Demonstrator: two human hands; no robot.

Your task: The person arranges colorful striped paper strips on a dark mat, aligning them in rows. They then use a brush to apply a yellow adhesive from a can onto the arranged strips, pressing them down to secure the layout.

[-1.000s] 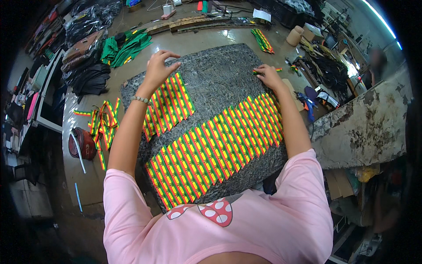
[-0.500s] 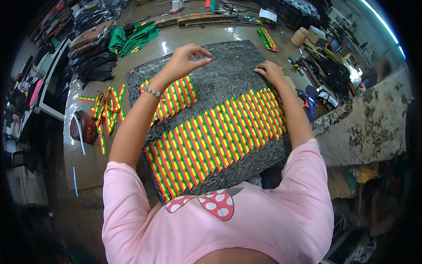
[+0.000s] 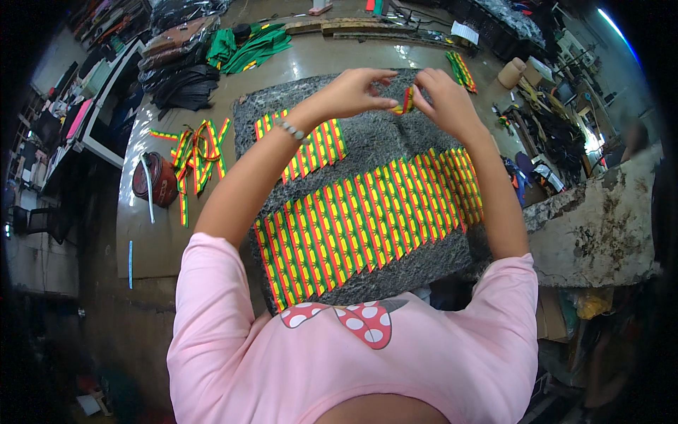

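Observation:
Over the far part of the dark grey mottled board (image 3: 367, 134), my right hand (image 3: 446, 104) pinches a short patterned ribbon strip (image 3: 407, 101) in red, yellow and green. My left hand (image 3: 357, 93) curves beside the strip's near end, its thumb and fingers apart. I cannot tell whether the thumb touches it. On the board below lies a wide slanting row of ribbon strips (image 3: 360, 222), laid side by side. A smaller group of the same strips (image 3: 321, 148) sits farther left, partly hidden by my left forearm.
Left of the board are a tangle of ribbon (image 3: 198, 155) and a dark red round container (image 3: 161, 180). Green cloth pieces (image 3: 247, 49) and black material (image 3: 185, 86) lie beyond. At the far right stand a ribbon bundle (image 3: 461, 71) and a tan thread cone (image 3: 512, 72).
My right hand has moved inward from the board's right edge, bringing a ribbon strip. My left hand has moved right to meet it. The whole view has shifted slightly.

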